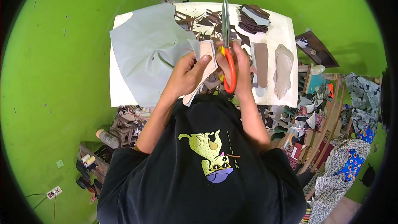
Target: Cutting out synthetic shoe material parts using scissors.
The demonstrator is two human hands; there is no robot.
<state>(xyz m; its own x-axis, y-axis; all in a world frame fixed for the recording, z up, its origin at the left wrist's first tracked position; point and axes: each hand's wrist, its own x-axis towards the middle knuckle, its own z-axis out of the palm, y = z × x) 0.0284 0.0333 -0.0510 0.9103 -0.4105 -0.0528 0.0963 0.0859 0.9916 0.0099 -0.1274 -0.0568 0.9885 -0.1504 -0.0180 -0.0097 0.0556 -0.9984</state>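
In front of my chest, my left hand [186, 74] pinches a long, pale pinkish insole piece [207, 50] with the thumb on top. Grey material edges show along the piece. My right hand [243, 64] grips scissors [229, 70] by their orange-red and yellow handles. Their blades point away from me, nearly together, just right of the insole piece and apart from it. A large grey sheet [141, 54] lies creased over the left of the white table [119, 95], partly behind my left hand. Dark offcut strips [207, 18] are scattered beyond my hands.
A pile of dark cut pieces [253, 20] sits at the far right, with a brown insole [261, 64] and stacked beige insoles [283, 71] nearer. Right of the table are a dark framed panel [317, 49] and a wooden rack [327, 128] amid fabric. Thread spools [88, 160] stand at left.
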